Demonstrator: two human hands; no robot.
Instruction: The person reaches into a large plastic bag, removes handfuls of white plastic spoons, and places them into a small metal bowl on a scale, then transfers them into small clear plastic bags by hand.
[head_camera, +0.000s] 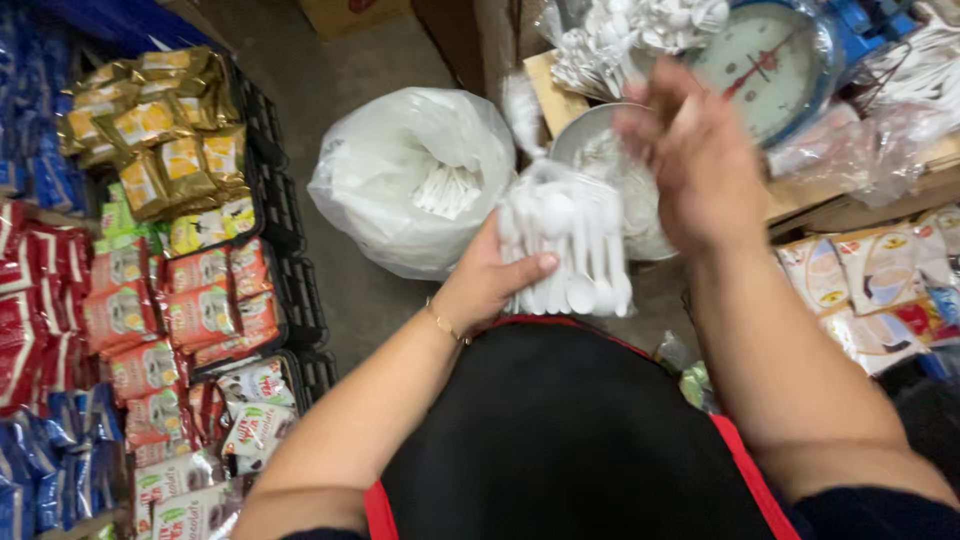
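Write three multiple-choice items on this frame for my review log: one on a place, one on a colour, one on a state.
1. Where is the dial scale?
A. upper right, behind the right hand
B. on the left crates
C. on the floor by the big bag

2. What colour are the spoons in the small clear bag?
A. red
B. white
C. gold

3. How does the large plastic bag on the floor stand?
A. knotted shut
B. lying flat
C. open at the top

Answers: 1 A, the dial shows past that raised hand; 2 B, the left hand grips white spoons; 3 C, white cutlery shows through its mouth.
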